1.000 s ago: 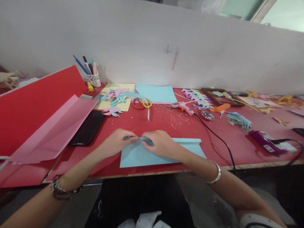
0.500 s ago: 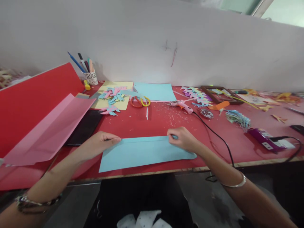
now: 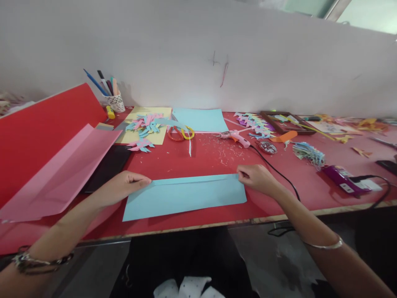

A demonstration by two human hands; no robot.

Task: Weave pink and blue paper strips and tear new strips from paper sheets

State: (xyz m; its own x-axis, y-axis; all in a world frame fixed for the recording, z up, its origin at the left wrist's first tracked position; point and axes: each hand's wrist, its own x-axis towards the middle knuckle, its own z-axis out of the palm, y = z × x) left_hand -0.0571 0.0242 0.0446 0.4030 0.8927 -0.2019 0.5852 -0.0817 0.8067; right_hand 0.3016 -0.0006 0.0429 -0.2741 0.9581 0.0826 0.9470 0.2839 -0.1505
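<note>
A light blue sheet of paper (image 3: 186, 198) lies near the front edge of the red table, with a narrow fold along its far long edge. My left hand (image 3: 128, 186) is closed on the sheet's far left corner, thumb on top and the other fingers mostly hidden. At the far right corner, my right hand (image 3: 252, 178) pinches the folded edge with curled fingers. Beyond the sheet lie scissors with red and yellow handles (image 3: 187, 133), partly covered by a pale blue strip, and a pink glue gun (image 3: 237, 137).
Pink paper (image 3: 62, 178) leans against a red board (image 3: 46, 132) at left, beside a black flat object (image 3: 108, 167). Cut paper pieces (image 3: 145, 126), a pen cup (image 3: 116, 102) and another blue sheet (image 3: 201, 119) stand behind. A purple power strip (image 3: 344, 180) and cords lie right.
My right hand has slid rightward along the folded edge to the far right corner. The sheet's right end, curled before, now lies flatter. My left hand keeps its hold at the left corner.
</note>
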